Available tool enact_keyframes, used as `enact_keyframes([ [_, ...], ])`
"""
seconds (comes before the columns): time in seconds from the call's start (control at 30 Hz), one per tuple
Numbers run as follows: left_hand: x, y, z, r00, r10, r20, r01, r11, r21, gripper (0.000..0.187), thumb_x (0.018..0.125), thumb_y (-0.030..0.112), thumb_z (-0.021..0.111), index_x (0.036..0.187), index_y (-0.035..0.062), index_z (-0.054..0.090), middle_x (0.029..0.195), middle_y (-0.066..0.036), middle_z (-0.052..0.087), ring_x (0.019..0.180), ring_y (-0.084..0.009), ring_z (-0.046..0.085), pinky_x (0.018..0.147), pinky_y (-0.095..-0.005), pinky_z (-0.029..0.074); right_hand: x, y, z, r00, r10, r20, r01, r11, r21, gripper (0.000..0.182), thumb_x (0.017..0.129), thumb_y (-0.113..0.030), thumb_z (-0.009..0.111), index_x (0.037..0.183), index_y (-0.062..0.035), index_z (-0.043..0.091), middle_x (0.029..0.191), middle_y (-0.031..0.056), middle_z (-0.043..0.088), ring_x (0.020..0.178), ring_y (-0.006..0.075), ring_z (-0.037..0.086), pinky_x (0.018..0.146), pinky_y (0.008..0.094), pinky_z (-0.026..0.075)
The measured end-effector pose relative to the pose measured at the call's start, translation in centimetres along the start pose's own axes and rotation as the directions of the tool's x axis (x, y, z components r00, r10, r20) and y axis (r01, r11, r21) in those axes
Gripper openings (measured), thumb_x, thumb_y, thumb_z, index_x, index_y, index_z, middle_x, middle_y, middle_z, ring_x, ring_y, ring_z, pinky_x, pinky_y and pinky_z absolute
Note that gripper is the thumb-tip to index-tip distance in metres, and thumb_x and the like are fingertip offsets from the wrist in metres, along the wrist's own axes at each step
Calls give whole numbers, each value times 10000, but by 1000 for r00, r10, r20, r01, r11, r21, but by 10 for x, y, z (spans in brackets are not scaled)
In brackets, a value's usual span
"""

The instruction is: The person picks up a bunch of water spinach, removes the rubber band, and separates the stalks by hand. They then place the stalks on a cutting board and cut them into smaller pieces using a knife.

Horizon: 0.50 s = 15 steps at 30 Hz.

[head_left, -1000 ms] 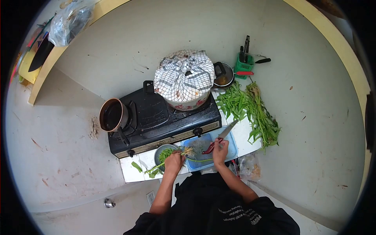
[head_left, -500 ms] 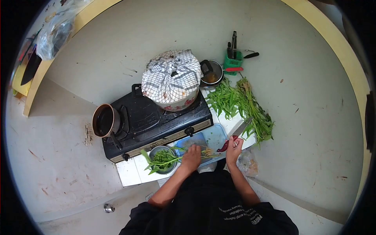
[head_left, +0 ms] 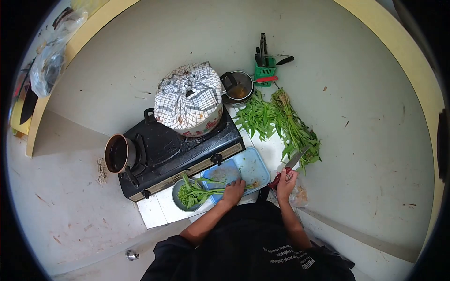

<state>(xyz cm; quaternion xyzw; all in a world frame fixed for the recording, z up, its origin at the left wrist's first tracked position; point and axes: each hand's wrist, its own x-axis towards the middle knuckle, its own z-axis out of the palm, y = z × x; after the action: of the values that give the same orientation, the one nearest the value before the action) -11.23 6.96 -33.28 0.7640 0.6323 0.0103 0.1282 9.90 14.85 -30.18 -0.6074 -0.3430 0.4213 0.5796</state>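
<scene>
My left hand [head_left: 233, 191] is closed around stems of leafy greens [head_left: 213, 191] over a blue cutting board [head_left: 253, 164]. The leafy ends lie over a metal bowl [head_left: 177, 197] that holds cut greens. In my right hand [head_left: 286, 183] is the dark red handle of a knife [head_left: 296, 158], its blade pointing up and to the right, off the board. Beyond the blade, a large bunch of greens [head_left: 293, 122] lies on the white tiled counter [head_left: 171, 210].
A black stove [head_left: 164, 147] holds a cloth-covered pot [head_left: 206, 124] and a small saucepan [head_left: 121, 153]. Behind the greens are a pan with a strainer [head_left: 240, 89] and a green utensil basket [head_left: 265, 71]. A plastic bag [head_left: 300, 195] is near my right forearm.
The view has shifted, so the stove, pot and greens appear farther left. The greens in my left hand now lie lower across the bowl. My right hand with the knife has moved slightly away from the board.
</scene>
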Motion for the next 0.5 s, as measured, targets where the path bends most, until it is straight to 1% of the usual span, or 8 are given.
enact_keyframes([
  [0.03, -3, -3, 3, 997, 8, -78, -6, 1000, 22, 153, 875, 128, 569, 1017, 71, 570, 1019, -114, 641, 884, -290, 700, 720, -424, 570, 0, -1, 0, 1000, -3, 0, 3, 1000, -15, 194, 992, -132, 616, 1000, -53, 439, 898, 41, 528, 717, 127, 637, 595, 246, 518],
  [0.07, -5, -5, 6, 1000, -4, -28, 4, 1000, 8, 146, 874, 123, 566, 1011, 72, 572, 1005, -122, 648, 856, -295, 705, 708, -423, 570, -1, -1, 1, 1000, -5, 3, 5, 1000, -29, 193, 992, -131, 616, 999, -53, 440, 897, 41, 526, 719, 126, 637, 595, 246, 518],
  [0.13, -8, -7, -8, 997, -34, 71, 35, 999, -16, 134, 872, 114, 560, 998, 74, 576, 977, -136, 661, 800, -306, 716, 684, -420, 571, -2, 1, 6, 1000, -3, 26, 3, 1000, 1, 192, 993, -136, 616, 995, -53, 442, 881, 35, 523, 719, 121, 633, 591, 246, 513],
  [0.23, -9, -6, -36, 997, -12, 73, 15, 999, -43, 147, 865, 95, 551, 1005, 68, 590, 933, -157, 673, 726, -324, 717, 632, -425, 570, -4, 2, 11, 998, 6, 61, -6, 1000, 2, 193, 994, -142, 616, 993, -54, 445, 861, 31, 532, 715, 120, 630, 586, 247, 506],
  [0.33, -9, 2, -84, 1000, -25, 3, 25, 997, -68, 176, 863, 97, 551, 1022, 54, 612, 889, -163, 677, 711, -330, 713, 599, -440, 567, -5, 5, 17, 995, 17, 103, -18, 1000, 9, 192, 994, -144, 619, 995, -55, 449, 855, 34, 551, 706, 121, 624, 582, 254, 502],
  [0.43, -5, -1, -122, 994, -78, 81, 84, 994, -76, 213, 876, 104, 553, 1071, 57, 625, 929, -179, 675, 716, -345, 710, 618, -467, 568, -4, 12, 19, 987, -2, 159, 6, 1000, -22, 184, 999, -149, 610, 1007, -57, 451, 858, 38, 566, 673, 115, 602, 568, 264, 494],
  [0.47, -3, -7, -122, 994, -105, 25, 107, 989, -101, 206, 886, 114, 555, 1070, 63, 632, 943, -180, 673, 726, -352, 708, 628, -473, 568, -3, 16, 19, 984, -14, 178, 21, 999, -39, 181, 1001, -152, 605, 1013, -58, 451, 860, 39, 570, 658, 112, 593, 562, 267, 491],
  [0.5, -1, -14, -119, 991, -132, -29, 127, 984, -126, 201, 895, 124, 557, 1069, 69, 640, 958, -181, 672, 736, -359, 707, 639, -479, 568, -4, 19, 19, 975, -53, 214, 74, 993, -88, 178, 1007, -161, 597, 1016, -58, 451, 857, 38, 569, 643, 110, 579, 555, 266, 485],
])
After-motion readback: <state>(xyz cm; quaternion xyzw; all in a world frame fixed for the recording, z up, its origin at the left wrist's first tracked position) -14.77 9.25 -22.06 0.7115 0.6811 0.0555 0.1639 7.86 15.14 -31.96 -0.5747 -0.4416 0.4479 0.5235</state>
